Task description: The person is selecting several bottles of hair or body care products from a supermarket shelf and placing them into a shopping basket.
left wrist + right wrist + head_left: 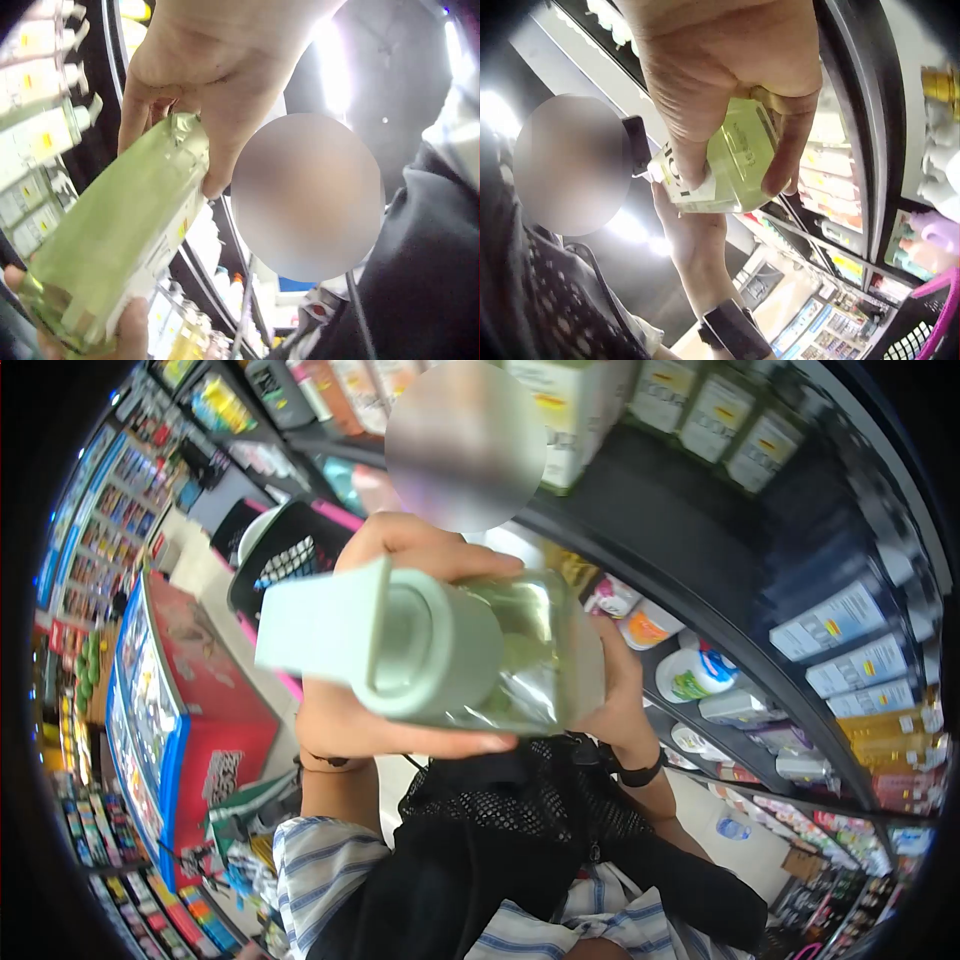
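A clear green pump bottle with a pale green pump head is held up close to the head camera, pump toward it. My left hand grips its upper end, fingers on one side and thumb on the other. At the base, my right hand holds the other end, its fingers partly hidden behind the bottle. In the left wrist view, the bottle slants between both hands, with a white label along one side. The right wrist view shows dark letters on that label and small print on the green base.
Dark shelves run along my right, carrying similar pump bottles and white-labelled ones. Behind my left hand stands a black basket with pink trim. Farther left is a red chest freezer with blue edging.
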Demonstrator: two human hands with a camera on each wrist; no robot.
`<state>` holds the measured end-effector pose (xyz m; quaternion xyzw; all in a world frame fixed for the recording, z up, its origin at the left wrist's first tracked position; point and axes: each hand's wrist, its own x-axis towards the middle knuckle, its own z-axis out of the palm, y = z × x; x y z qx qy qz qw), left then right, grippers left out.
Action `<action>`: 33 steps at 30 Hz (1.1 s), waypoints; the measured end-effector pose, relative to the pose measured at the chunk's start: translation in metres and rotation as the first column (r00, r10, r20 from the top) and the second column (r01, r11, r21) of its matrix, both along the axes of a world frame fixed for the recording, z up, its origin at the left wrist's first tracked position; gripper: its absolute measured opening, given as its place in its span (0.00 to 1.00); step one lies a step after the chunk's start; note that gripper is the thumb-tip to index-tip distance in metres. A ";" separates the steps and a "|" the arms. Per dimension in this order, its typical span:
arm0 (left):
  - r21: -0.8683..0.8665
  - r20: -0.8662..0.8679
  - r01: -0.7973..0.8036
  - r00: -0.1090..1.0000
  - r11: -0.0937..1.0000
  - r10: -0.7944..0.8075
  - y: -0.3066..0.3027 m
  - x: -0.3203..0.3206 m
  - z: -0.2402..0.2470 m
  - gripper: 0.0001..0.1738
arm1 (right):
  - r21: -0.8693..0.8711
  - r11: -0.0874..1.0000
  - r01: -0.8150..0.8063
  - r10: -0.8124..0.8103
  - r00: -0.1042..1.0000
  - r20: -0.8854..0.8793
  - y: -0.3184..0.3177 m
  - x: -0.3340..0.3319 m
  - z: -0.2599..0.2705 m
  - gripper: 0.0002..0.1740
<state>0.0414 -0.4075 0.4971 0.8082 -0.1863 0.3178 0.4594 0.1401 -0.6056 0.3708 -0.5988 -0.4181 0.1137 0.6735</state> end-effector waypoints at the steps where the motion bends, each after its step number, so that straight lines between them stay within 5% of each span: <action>1: -0.114 -0.073 0.007 0.997 0.994 -0.015 0.015 -0.003 -0.008 0.39 | -0.006 1.000 0.010 -0.010 1.000 -0.001 0.016 -0.003 -0.003 0.43; 6: -0.323 -0.449 -0.200 0.893 0.925 0.036 0.097 -0.036 -0.043 0.42 | -0.142 0.984 -0.110 0.094 0.989 -0.112 0.088 -0.010 -0.014 0.40; 10: -0.478 -0.511 -0.337 0.858 0.811 0.055 0.155 -0.053 -0.089 0.35 | -0.179 0.973 -0.147 0.129 0.986 -0.109 0.142 -0.004 -0.031 0.32; 12: -0.446 -0.515 -0.426 0.841 0.787 0.163 0.177 -0.060 -0.108 0.33 | -0.159 0.973 -0.170 0.125 0.958 -0.257 0.163 -0.002 -0.034 0.25; 14: -0.320 -0.512 -0.493 0.808 0.809 0.290 0.201 -0.062 -0.122 0.32 | -0.202 0.977 -0.070 0.050 0.994 -0.102 0.176 0.011 -0.034 0.19; 16: -0.295 -0.498 -0.549 0.787 0.782 0.365 0.226 -0.063 -0.147 0.33 | -0.227 0.973 -0.032 -0.004 0.987 -0.158 0.185 0.021 -0.043 0.15; 18: 0.230 -0.489 -0.636 0.579 0.737 0.652 0.254 -0.064 -0.169 0.34 | -0.275 0.961 -0.032 -0.035 0.971 -0.235 0.187 0.028 -0.051 0.11; 19: 0.262 -0.426 -0.640 0.595 0.722 0.682 0.263 -0.059 -0.181 0.34 | -0.282 0.959 -0.026 -0.045 0.969 -0.241 0.187 0.031 -0.056 0.11; 25: 0.348 -0.654 -0.411 0.538 0.843 0.532 0.320 -0.026 -0.281 0.31 | -0.449 0.893 0.027 -0.183 0.934 -0.308 0.178 0.034 -0.096 0.08; 28: 0.264 -0.720 -0.415 0.515 0.871 0.464 0.320 -0.011 -0.332 0.30 | -0.512 0.855 0.077 -0.251 0.926 -0.281 0.179 0.030 -0.104 0.08; 33: 0.068 -0.778 -0.655 0.437 0.752 0.451 0.295 -0.012 -0.435 0.33 | -0.517 0.850 0.101 -0.308 0.891 -0.333 0.175 0.023 -0.120 0.08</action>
